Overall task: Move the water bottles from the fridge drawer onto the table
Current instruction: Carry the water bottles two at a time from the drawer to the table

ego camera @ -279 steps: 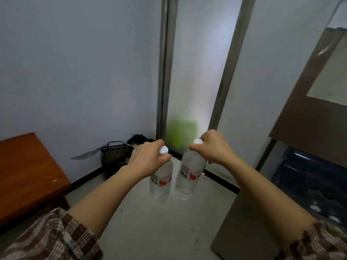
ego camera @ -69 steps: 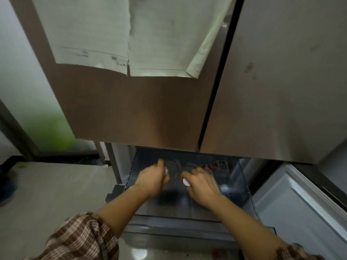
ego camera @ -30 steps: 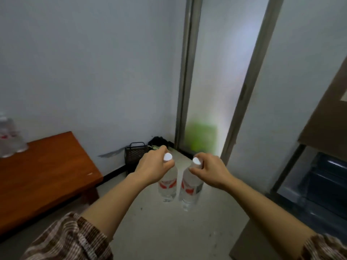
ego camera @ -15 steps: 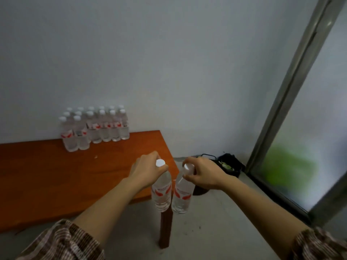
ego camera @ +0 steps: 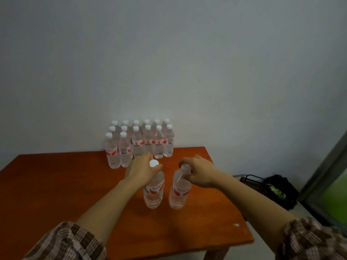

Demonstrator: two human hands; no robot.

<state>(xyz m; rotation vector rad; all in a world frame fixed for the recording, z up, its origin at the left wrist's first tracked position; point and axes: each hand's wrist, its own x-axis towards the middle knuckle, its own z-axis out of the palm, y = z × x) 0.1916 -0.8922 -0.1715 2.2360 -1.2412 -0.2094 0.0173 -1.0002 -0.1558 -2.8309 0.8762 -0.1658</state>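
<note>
Table edges: the orange-brown table (ego camera: 56,184) has its back edge against the grey wall (ego camera: 169,62). Its right edge runs from the back corner forward to the near right corner, with floor (ego camera: 262,246) beyond.
Open room: a broad stretch of tabletop lies left of the arms, and a narrower strip lies between the held bottles and the right edge.
Standing bottles: the standing bottles (ego camera: 139,143) form a tight upright cluster in rows at the back, by the wall.
Left hand: the left hand (ego camera: 142,169) has its fingers curled round the neck of the left bottle (ego camera: 154,192), whose white cap (ego camera: 154,163) shows beside the thumb.
Right hand: the right hand (ego camera: 199,171) clasps the top of the right bottle (ego camera: 179,192), covering most of the cap.
Bottles to hands: both hang below the hands, side by side and just apart, over the table's right half in front of the cluster. I cannot tell whether their bases touch the wood.
Beside the table: a black basket (ego camera: 253,184) sits on the floor to the right, near a framed glass panel (ego camera: 334,188).
</note>
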